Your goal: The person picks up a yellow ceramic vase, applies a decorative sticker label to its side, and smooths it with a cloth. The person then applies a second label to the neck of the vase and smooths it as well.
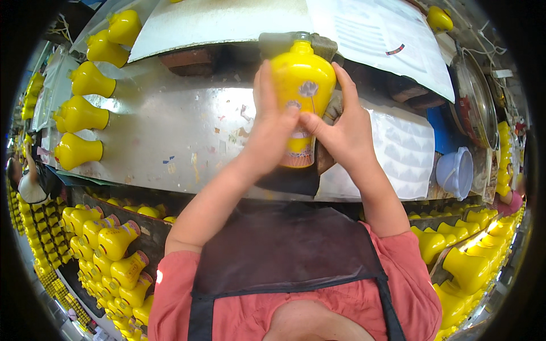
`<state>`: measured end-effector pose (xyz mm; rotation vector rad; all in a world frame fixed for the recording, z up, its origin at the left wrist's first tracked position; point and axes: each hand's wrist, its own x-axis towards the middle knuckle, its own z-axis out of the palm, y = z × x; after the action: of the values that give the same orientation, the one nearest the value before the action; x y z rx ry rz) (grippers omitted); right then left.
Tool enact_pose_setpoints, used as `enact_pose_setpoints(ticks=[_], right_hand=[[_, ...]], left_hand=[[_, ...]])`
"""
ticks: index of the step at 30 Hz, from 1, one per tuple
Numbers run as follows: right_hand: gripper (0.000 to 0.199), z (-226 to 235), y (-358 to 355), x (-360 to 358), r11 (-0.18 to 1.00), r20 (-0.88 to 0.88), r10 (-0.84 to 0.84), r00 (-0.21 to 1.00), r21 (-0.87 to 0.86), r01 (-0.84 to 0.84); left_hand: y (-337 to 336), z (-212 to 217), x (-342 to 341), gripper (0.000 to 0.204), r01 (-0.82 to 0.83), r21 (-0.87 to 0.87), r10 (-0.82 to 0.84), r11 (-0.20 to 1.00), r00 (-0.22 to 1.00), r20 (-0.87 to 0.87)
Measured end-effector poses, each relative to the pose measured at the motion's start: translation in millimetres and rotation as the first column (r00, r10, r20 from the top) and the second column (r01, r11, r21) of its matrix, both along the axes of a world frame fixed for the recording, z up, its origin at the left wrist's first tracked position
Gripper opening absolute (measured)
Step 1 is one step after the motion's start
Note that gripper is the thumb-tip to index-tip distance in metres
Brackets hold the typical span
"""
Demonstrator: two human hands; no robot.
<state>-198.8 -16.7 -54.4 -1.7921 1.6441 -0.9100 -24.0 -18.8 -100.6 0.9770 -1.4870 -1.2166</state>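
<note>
A glossy yellow bottle (296,71) lies with its neck pointing away from me, on a dark padded rest (327,48) at the middle of the bench. Purple-grey flower decals mark its front, and a patterned band rings its base. My left hand (268,122) grips the bottle's left side, slightly blurred. On the right side, my right hand (347,128) holds it, with the fingers along the shoulder and the thumb pressed on the decorated front. Both thumbs nearly meet over the flower pattern. The far sides of the fingers are partly hidden.
Several plain yellow bottles (85,113) line the bench's left side. A sheet of pale printed shapes (398,148) lies at right, beside a light-blue bucket (455,173). White boards (222,23) span the back. Many more yellow bottles (116,241) crowd both sides near me.
</note>
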Motion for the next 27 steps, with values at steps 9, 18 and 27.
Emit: enact_pose_setpoints(ticks=[9,18,27], right_hand=[[0.1,-10,1,-8,0.996,0.212,0.014,0.977,0.079,-0.032],[0.104,-6,-2,-13,0.99,0.211,0.065,0.975,0.105,-0.089],[0.099,-18,-5,-27,0.981,0.276,0.091,0.957,0.139,-0.134]], left_hand=[[-5,-13,2,0.082,0.012,-0.052,-0.016,0.999,0.997,-0.071],[-4,-18,-1,0.079,-0.042,-0.16,0.047,0.986,0.999,0.028],[-6,-17,-2,0.1,-0.014,-0.062,0.012,0.998,1.0,-0.021]])
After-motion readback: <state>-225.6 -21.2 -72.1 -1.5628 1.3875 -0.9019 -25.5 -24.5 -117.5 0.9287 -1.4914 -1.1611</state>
